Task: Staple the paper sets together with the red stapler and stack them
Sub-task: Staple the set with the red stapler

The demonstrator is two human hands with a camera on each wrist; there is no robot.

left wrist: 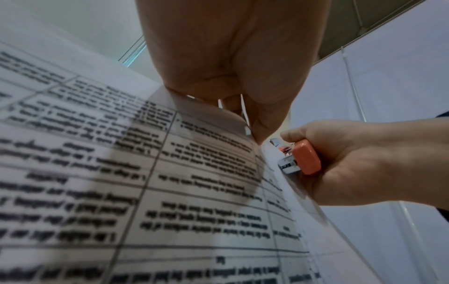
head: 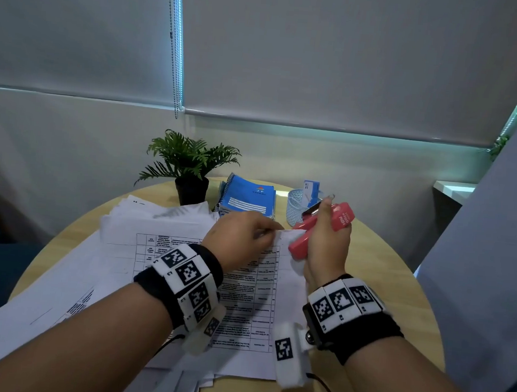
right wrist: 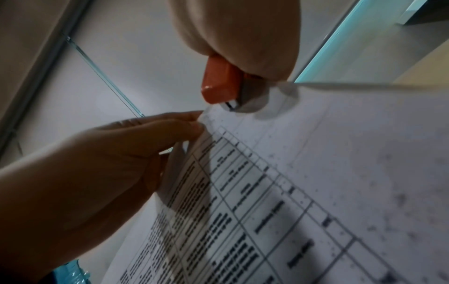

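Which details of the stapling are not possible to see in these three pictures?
- Head view: the red stapler mouth, hidden by the right hand; the paper corner, covered by the left hand.
- Left wrist view: the printed text on the paper set is too blurred to read.
- Right wrist view: the sheet count is hidden, and whether a staple is in yet.

Red stapler (head: 321, 229); white paper set (head: 252, 292) printed with black tables; blue spiral notebook (head: 248, 199); green potted plant (head: 188, 158); light wood surface (head: 385, 269).

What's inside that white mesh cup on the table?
The white mesh cup holds a blue-and-white card or small box sticking up. Its bottom is hidden by the right hand and red stapler.
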